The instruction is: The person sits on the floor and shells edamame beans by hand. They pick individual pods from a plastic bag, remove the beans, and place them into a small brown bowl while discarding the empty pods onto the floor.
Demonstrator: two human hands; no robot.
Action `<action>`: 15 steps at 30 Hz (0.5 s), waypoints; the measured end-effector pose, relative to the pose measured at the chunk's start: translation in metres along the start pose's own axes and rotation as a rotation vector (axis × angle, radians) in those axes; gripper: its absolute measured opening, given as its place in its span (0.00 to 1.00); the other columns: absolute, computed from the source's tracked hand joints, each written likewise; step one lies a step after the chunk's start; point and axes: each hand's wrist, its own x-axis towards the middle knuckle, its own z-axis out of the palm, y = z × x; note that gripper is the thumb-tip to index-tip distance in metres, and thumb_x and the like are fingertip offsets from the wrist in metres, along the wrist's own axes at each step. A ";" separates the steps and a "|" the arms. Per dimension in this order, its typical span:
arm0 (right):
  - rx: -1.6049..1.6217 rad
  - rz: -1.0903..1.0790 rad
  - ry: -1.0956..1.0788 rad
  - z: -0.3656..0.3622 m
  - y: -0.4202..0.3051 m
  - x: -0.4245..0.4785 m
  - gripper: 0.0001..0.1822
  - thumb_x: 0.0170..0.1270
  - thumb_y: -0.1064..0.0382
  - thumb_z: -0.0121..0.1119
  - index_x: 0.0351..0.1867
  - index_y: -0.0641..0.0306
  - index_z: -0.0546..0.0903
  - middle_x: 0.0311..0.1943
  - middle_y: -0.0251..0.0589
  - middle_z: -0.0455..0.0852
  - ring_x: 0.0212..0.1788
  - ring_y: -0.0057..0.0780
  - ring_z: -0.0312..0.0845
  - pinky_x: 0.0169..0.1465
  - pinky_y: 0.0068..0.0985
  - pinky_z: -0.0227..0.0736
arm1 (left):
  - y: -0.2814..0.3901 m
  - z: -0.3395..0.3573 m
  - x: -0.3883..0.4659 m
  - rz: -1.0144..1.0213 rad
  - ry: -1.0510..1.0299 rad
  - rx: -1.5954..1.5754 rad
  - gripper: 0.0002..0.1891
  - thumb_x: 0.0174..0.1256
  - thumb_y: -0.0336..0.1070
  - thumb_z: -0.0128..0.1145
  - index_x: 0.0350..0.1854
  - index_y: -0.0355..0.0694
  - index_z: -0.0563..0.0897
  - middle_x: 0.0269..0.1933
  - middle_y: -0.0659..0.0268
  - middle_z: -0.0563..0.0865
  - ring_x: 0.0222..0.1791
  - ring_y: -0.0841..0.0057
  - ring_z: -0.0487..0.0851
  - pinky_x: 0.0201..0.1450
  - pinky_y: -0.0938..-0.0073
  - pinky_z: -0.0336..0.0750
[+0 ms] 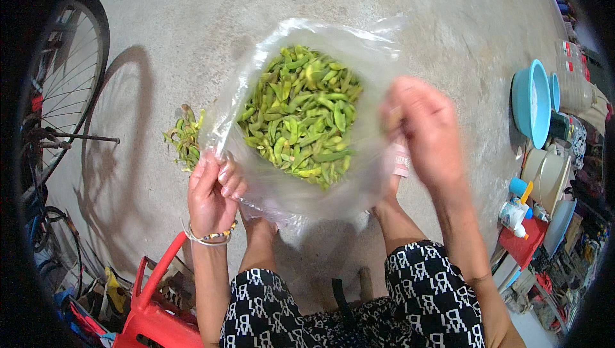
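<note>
A clear plastic bag (259,55) lies open between my knees and the floor beyond, with a heap of green soybean pods (307,117) in it. My left hand (211,189), with bracelets at the wrist, grips the bag's near left rim between thumb and fingers. At the bag's right rim is my right hand (425,129), blurred, its fingers closed on the plastic film. A small pile of pods and plant scraps (186,139) lies on the floor left of the bag, partly hidden behind it.
A bicycle wheel (96,60) stands at the left. A red plastic chair (161,319) is at lower left. Along the right side are a blue basin (531,103), a pale bucket (545,175), bottles and other household goods on the concrete floor (456,26).
</note>
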 end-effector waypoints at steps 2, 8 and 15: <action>-0.149 -0.446 -0.219 0.023 0.002 -0.009 0.09 0.65 0.66 0.50 0.38 0.69 0.79 0.27 0.37 0.81 0.30 0.22 0.76 0.34 0.21 0.72 | -0.001 -0.010 0.004 0.006 -0.002 0.002 0.06 0.71 0.37 0.44 0.39 0.40 0.70 0.27 0.72 0.67 0.21 0.87 0.63 0.24 0.85 0.61; 0.182 0.048 -0.028 -0.018 0.005 0.007 0.17 0.71 0.58 0.46 0.24 0.64 0.73 0.19 0.28 0.70 0.21 0.15 0.61 0.26 0.16 0.59 | 0.006 -0.009 0.001 0.054 0.036 0.005 0.07 0.72 0.37 0.42 0.39 0.39 0.71 0.25 0.73 0.66 0.21 0.87 0.62 0.23 0.86 0.59; 0.233 0.038 -0.006 -0.012 0.014 0.004 0.19 0.70 0.56 0.47 0.20 0.61 0.70 0.17 0.30 0.69 0.21 0.16 0.60 0.26 0.16 0.57 | 0.003 -0.004 0.002 0.043 0.035 0.016 0.08 0.73 0.38 0.42 0.36 0.40 0.70 0.25 0.74 0.66 0.21 0.87 0.62 0.23 0.85 0.60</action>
